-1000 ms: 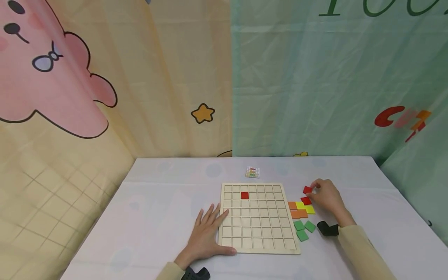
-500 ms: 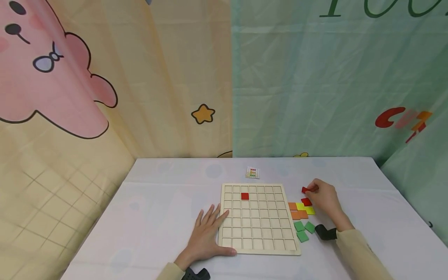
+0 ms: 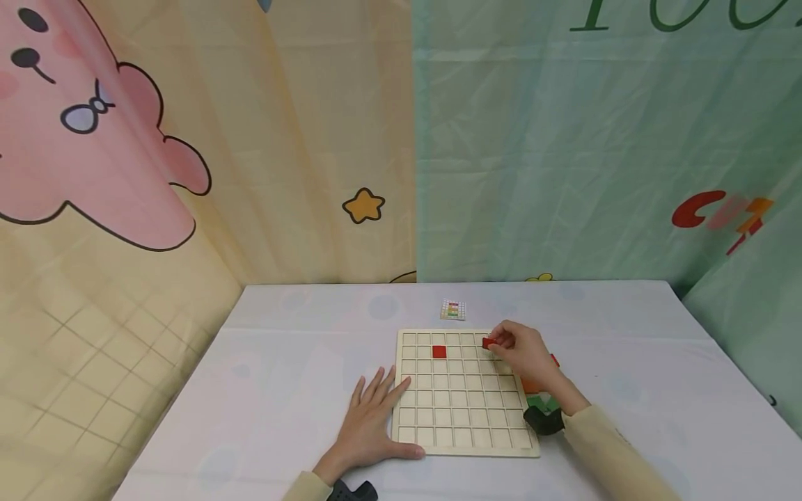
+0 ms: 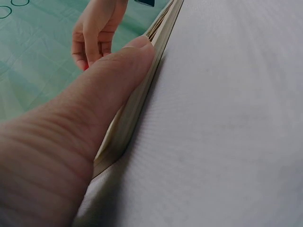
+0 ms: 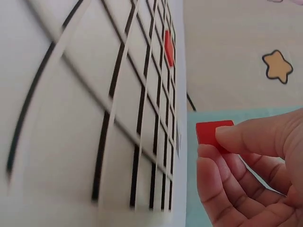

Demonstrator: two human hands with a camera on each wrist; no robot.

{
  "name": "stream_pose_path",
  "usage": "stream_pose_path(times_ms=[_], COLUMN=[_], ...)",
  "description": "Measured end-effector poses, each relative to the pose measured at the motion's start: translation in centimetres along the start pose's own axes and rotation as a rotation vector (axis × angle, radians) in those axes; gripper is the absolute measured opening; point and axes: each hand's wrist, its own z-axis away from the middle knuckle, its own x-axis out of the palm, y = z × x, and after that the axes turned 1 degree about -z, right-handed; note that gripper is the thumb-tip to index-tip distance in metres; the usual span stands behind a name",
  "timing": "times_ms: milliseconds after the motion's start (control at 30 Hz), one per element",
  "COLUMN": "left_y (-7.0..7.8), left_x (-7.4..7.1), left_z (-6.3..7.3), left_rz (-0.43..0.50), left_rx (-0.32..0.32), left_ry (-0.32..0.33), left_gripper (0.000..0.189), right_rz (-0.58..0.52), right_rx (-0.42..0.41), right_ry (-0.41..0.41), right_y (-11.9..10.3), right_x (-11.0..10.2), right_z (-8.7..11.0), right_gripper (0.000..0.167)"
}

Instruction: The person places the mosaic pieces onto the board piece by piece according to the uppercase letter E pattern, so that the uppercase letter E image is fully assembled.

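My right hand (image 3: 521,353) pinches a red square tile (image 5: 208,131) between thumb and fingers, over the upper right part of a pale wooden grid board (image 3: 460,417). Spread out at the board's left side, my left hand (image 3: 370,428) rests with its thumb on the near edge and fingertips on the left rim. In the left wrist view that thumb (image 4: 118,66) lies along the board's side. One red tile (image 3: 439,352) sits in a cell of the second row. More tiles lie right of the board, partly hidden by my right arm: an orange tile (image 3: 531,385) and green tiles (image 3: 537,402) show.
A small card (image 3: 453,309) printed with a coloured grid pattern lies beyond the board. White cloth covers the table (image 3: 282,376). Printed curtains (image 3: 539,160) hang behind it. Each wrist wears a black camera mount (image 3: 544,420).
My right hand has picked up a red tile from the pile at the right and carried it leftward over the board. The left hand stays in place.
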Motion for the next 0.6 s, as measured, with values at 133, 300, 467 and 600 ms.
stream_pose_path(times_ms=[133,300,467,600], left_y=[0.0,0.0,0.1,0.2], left_x=[0.0,0.0,-0.1,-0.2], left_z=[0.0,0.0,0.1,0.0], left_rz=[-0.002,-0.011,-0.006,-0.003], left_rx=[-0.012,-0.020,-0.018,-0.015], left_ry=[-0.004,-0.013,-0.018,-0.016], left_gripper=[0.115,0.115,0.115,0.115], right_rz=[-0.020,-0.033,-0.046,-0.038], right_rx=[0.009,-0.004,-0.075,-0.089], right_ry=[-0.063,-0.104,-0.106,-0.096], right_y=[-1.1,-1.6,-1.5,-1.5], right_x=[1.5,3.0,4.1,4.6], right_z=[-0.6,-1.2,-1.5,-1.8], right_gripper=[0.012,0.012,0.011,0.011])
